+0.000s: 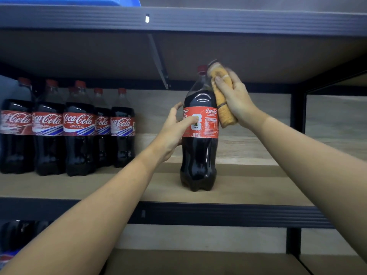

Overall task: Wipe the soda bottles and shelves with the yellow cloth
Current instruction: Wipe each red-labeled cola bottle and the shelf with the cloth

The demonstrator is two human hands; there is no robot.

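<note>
Now wiping one upright soda bottle (199,135), standing alone on the shelf (248,187) well right of the row of bottles (65,128). Steadying it at the label with the left hand (174,132), thumb and fingers curling round the left side. Gripping the folded yellow cloth (223,100) in the right hand (236,100), pressing against the right shoulder just beside the cap. Probably stroking down along the vertical axis next.
</note>
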